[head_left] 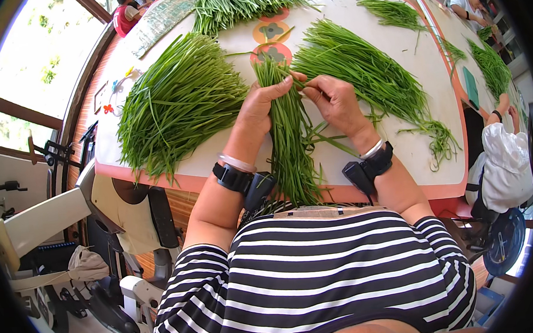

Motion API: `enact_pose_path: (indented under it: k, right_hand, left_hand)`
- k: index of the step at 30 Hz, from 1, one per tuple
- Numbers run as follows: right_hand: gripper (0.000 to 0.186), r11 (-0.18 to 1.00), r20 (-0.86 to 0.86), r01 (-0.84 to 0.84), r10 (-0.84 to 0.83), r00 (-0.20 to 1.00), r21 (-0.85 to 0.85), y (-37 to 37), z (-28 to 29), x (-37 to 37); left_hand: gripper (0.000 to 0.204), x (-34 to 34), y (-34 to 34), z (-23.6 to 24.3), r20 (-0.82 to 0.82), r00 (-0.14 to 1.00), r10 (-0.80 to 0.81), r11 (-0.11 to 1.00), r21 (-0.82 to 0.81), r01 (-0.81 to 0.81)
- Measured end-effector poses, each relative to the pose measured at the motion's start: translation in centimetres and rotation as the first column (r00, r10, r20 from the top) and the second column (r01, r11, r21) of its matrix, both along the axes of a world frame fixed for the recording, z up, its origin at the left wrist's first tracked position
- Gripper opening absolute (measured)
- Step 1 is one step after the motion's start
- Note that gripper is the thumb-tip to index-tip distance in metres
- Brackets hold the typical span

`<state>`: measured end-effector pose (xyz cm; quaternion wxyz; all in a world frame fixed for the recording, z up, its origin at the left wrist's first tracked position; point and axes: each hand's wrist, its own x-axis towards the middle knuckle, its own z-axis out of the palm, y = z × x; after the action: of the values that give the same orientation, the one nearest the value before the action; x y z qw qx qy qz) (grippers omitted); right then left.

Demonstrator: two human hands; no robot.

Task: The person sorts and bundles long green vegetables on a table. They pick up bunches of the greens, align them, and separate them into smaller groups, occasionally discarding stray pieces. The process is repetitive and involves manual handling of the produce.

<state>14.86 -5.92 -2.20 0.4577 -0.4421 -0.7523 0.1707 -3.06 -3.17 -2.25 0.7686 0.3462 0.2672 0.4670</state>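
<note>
My left hand [256,108] is wrapped round a bunch of green chives [291,147] in the middle, its cut ends pointing away from me and the leaf tips hanging over the table's near edge. My right hand [340,105] is closed in a pinch beside the top of the bunch, on what looks like a thin chive blade. The fingertips of both hands nearly meet there. A big heap of chives [182,104] lies to the left, and another long pile [358,71] to the right of my right hand.
More chives [243,6] lie at the table's far side, with a small bunch [391,14] at the far right. Loose limp blades [441,145] lie near the right corner of the white table [420,173]. Other people sit at the right and far left. A wheelchair-like frame [46,223] stands left.
</note>
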Motion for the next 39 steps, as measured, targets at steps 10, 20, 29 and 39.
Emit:
enact_pose_path:
  k: [10,20,29,39]
  right_hand:
    - [0.013,0.937,0.5,0.229,-0.335,0.799,0.263,2.2,-2.9,3.6]
    - [0.011,0.951,0.496,0.155,-0.273,0.825,0.266,0.2,0.2,1.3]
    - [0.008,0.928,0.313,0.235,-0.324,0.893,0.291,0.8,-0.6,1.5]
    - [0.019,0.968,0.496,0.119,-0.217,0.841,0.221,0.2,0.0,0.9]
  left_hand:
    - [0.017,-0.7,-0.6,0.5,-0.039,0.998,-0.049,0.996,-0.078,0.046]
    - [0.017,0.2,-0.5,0.1,0.026,0.998,0.064,0.998,0.015,-0.065]
    - [0.015,0.0,-0.4,-0.3,0.005,0.997,0.077,0.995,0.056,-0.077]
    - [0.021,0.3,-0.6,-0.4,-0.006,0.992,0.124,0.992,0.009,-0.124]
